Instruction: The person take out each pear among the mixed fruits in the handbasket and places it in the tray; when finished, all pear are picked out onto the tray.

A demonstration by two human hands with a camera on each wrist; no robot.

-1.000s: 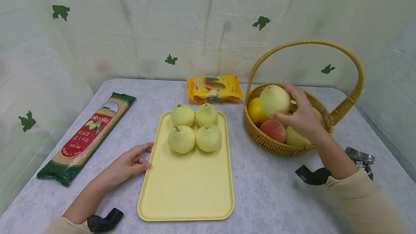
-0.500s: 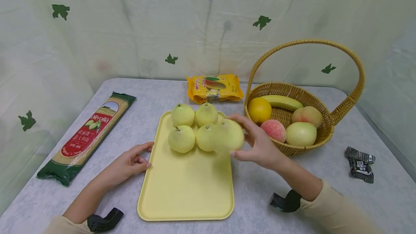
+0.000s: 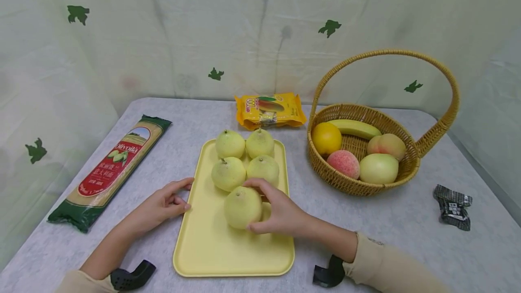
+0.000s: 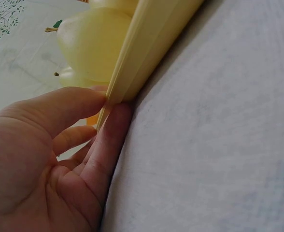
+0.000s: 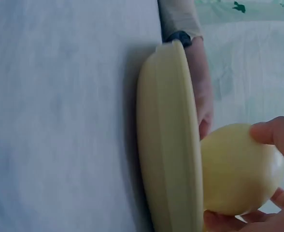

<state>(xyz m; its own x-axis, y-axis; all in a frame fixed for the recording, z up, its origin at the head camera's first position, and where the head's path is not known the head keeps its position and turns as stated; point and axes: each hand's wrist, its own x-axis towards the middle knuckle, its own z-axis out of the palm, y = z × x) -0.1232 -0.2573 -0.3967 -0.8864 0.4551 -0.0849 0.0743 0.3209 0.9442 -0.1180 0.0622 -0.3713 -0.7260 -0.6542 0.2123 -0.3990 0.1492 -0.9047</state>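
Note:
My right hand (image 3: pixel 281 211) grips a round pale yellow-green pear (image 3: pixel 242 208) over the middle of the yellow tray (image 3: pixel 228 257). In the right wrist view, thumb and fingers curve round this pear (image 5: pixel 238 169) close above the tray's rim; whether it touches the tray I cannot tell. Several similar pears (image 3: pixel 228 174) sit grouped on the tray's far half. On the tray's left side my left hand (image 3: pixel 163 205) pinches the rim, the thumb above and a finger below the edge (image 4: pixel 127 72) in the left wrist view.
At right stands a wicker basket (image 3: pixel 362 187) with a tall handle, holding a banana (image 3: pixel 354 127), peaches (image 3: pixel 343 164) and other fruit. A spaghetti packet (image 3: pixel 110 171) lies left, a yellow mango packet (image 3: pixel 270 110) behind the tray, a small black wrapper (image 3: pixel 452 207) far right.
My right hand has carried the pear from the basket leftward and down to the tray, just nearer than the other pears. My left hand has stayed at the tray's rim.

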